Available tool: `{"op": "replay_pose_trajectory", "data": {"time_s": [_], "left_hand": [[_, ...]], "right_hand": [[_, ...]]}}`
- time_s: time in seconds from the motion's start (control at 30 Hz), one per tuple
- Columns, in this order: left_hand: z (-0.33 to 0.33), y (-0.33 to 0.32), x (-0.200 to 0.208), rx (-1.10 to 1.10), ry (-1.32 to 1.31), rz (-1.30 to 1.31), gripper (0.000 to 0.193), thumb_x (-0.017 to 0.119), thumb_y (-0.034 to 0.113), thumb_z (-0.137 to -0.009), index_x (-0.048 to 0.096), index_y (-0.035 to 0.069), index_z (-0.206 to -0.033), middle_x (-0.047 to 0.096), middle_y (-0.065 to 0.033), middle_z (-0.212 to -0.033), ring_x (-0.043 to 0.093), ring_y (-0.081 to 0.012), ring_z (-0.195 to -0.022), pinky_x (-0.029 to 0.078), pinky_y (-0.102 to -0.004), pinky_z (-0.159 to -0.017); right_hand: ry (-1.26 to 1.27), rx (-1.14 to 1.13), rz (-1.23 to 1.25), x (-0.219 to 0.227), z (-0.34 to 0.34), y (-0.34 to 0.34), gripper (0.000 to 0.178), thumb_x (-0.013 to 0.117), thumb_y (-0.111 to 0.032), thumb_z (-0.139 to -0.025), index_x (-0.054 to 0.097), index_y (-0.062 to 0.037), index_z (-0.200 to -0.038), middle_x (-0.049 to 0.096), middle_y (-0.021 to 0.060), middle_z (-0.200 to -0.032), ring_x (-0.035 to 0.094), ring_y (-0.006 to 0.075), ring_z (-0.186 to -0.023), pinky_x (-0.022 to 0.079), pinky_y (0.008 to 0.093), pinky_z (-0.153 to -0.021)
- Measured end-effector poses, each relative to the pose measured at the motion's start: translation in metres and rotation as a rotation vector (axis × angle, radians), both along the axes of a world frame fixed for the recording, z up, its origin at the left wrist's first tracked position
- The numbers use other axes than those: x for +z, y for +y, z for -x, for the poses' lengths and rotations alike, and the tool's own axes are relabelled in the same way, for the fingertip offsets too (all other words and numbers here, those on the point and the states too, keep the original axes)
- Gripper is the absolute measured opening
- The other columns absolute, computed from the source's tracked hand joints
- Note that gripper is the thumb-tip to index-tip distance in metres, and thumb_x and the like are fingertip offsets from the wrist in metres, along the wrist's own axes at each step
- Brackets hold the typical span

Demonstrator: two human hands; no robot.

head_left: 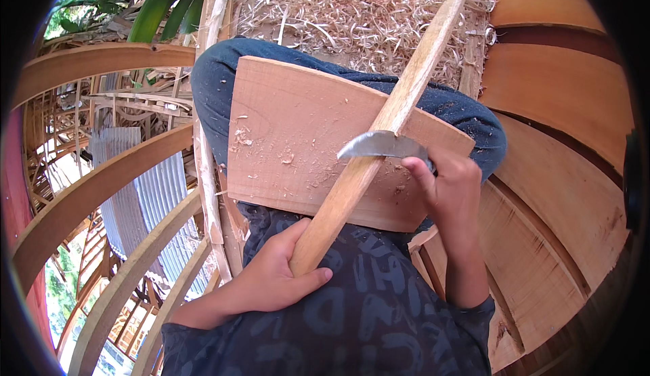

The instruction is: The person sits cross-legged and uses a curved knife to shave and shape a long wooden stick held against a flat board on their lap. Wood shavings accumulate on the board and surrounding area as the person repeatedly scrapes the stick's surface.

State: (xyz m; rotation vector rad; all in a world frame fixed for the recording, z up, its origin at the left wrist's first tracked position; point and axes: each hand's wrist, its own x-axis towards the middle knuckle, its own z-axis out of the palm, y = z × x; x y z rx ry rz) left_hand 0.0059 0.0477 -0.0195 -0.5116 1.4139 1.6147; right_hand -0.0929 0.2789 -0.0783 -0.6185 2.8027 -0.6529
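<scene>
A long wooden pole point(338, 217) slants from my waist up to the far right, across a flat wooden board point(291, 139) on my lap. Its near end sits in the grip of my left hand point(274, 271), thumb on one side and the other fingers hidden underneath. My right hand point(452, 179) is closed around the handle end of a knife with a curved blade point(379, 145); the handle itself is covered by the fingers. That blade lies crosswise over the pole, its tip toward the left. Small wood chips point(288, 157) are scattered on the board.
Beyond my crossed legs in jeans point(217, 91) is a heap of curled wood shavings point(365, 17). Curved planks point(555, 85) rise on the right. Bent wooden ribs point(101, 186) stand on the left, with corrugated metal sheets point(162, 196) below them.
</scene>
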Motion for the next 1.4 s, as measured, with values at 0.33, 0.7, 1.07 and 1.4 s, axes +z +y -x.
{"op": "replay_pose_trajectory", "data": {"time_s": [0.33, 0.7, 1.07, 1.4], "left_hand": [[0.004, 0.000, 0.001, -0.028, 0.080, 0.087, 0.066, 0.072, 0.016, -0.078, 0.039, -0.002, -0.132, 0.050, 0.0001, -0.088, 0.048, -0.0094, -0.083, 0.040, -0.0253, -0.075], [0.000, -0.008, -0.007, -0.036, 0.032, 0.061, 0.061, 0.071, 0.017, -0.079, 0.043, -0.004, -0.128, 0.057, -0.0100, -0.109, 0.051, -0.0152, -0.102, 0.041, -0.0302, -0.090], [-0.001, -0.011, -0.004, -0.098, 0.012, 0.132, 0.060, 0.071, 0.017, -0.078, 0.043, -0.004, -0.128, 0.055, -0.0091, -0.109, 0.050, -0.0147, -0.104, 0.039, -0.0303, -0.091], [0.002, -0.005, -0.005, -0.063, 0.153, 0.144, 0.047, 0.072, 0.009, -0.074, 0.047, 0.000, -0.114, 0.048, 0.0015, -0.079, 0.046, -0.0067, -0.072, 0.039, -0.0225, -0.064]], "right_hand": [[-0.086, 0.006, 0.077, 0.003, 0.001, -0.007, 0.055, 0.064, -0.050, -0.078, 0.046, -0.0032, -0.057, 0.048, 0.0145, -0.052, 0.053, 0.0335, -0.049, 0.040, 0.0382, -0.044], [0.053, -0.112, 0.030, -0.005, 0.001, -0.013, 0.056, 0.060, -0.054, -0.080, 0.051, -0.0067, -0.052, 0.050, 0.0110, -0.046, 0.054, 0.0276, -0.040, 0.041, 0.0348, -0.038], [-0.001, 0.041, 0.101, 0.001, 0.007, -0.005, 0.054, 0.060, -0.052, -0.081, 0.049, -0.0079, -0.052, 0.051, 0.0104, -0.047, 0.055, 0.0260, -0.041, 0.041, 0.0352, -0.038], [-0.030, 0.042, 0.098, 0.006, -0.001, -0.010, 0.053, 0.062, -0.052, -0.080, 0.049, -0.0071, -0.055, 0.052, 0.0105, -0.049, 0.055, 0.0273, -0.043, 0.042, 0.0364, -0.040]]}}
